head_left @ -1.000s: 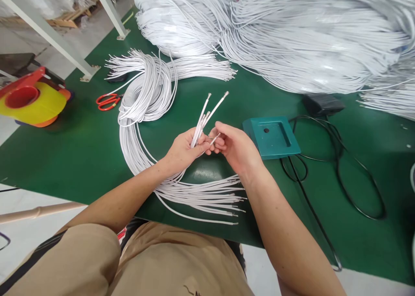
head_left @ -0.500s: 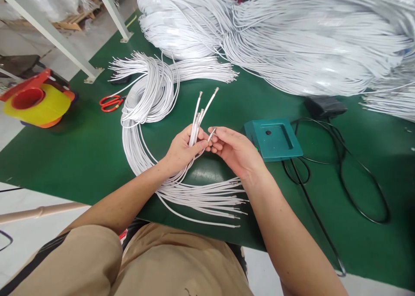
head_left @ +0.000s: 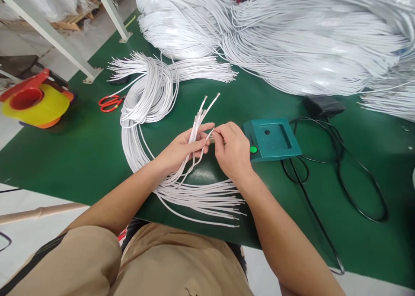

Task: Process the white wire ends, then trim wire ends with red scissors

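Observation:
Several white cables [head_left: 196, 129] stand up out of my left hand [head_left: 181, 148], which is closed round them, their stripped tips pointing away from me. My right hand [head_left: 232, 151] pinches the tip of one cable [head_left: 206, 141] just right of the bunch; its fingers partly hide that tip. Below both hands, more cable ends [head_left: 207, 203] fan out to the right along the table's near edge. These cables curve round on the left to a coil [head_left: 149, 92] of white cable.
A teal device [head_left: 275, 138] with a green button and black cords sits to the right, near a black box [head_left: 324, 106]. Large white cable bundles [head_left: 292, 40] lie at the back. Red scissors [head_left: 110, 103] and a yellow-and-red tape dispenser [head_left: 37, 101] are on the left.
My right hand has turned over, from palm up to knuckles up, uncovering the green button. The single cable now bows away from the bunch, and the held tips have shifted slightly.

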`<action>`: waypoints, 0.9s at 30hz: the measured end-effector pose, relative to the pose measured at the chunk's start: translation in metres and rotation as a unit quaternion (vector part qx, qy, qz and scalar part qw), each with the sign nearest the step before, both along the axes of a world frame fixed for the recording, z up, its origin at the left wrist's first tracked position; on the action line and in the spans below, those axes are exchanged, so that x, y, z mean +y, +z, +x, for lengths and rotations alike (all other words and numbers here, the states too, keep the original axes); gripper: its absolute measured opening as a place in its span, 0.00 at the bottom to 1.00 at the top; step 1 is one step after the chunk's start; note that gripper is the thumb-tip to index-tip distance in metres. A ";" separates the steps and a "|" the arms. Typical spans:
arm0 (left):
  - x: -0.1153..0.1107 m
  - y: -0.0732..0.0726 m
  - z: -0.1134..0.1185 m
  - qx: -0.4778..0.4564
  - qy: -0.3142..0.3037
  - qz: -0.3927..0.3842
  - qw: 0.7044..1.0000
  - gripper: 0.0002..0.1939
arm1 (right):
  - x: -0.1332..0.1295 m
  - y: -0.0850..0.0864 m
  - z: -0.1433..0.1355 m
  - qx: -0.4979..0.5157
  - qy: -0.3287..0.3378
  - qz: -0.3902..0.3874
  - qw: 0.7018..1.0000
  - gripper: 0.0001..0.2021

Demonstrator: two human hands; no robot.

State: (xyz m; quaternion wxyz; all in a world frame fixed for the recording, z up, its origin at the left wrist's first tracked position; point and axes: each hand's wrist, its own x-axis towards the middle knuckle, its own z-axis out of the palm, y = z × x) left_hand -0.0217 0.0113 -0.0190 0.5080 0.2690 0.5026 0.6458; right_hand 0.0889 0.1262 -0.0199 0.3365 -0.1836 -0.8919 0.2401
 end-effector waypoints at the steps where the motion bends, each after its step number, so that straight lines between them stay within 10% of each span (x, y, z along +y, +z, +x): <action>1: 0.000 0.000 -0.001 -0.024 -0.003 -0.004 1.000 0.23 | 0.001 -0.002 -0.001 -0.017 0.004 0.073 0.997 0.14; 6: 0.003 0.001 -0.004 -0.048 0.014 -0.035 0.998 0.22 | 0.008 -0.001 0.000 -0.104 0.042 0.221 0.969 0.15; 27: 0.010 -0.010 -0.001 0.226 0.038 -0.165 0.959 0.25 | 0.041 -0.001 0.013 -0.195 0.014 0.182 0.964 0.08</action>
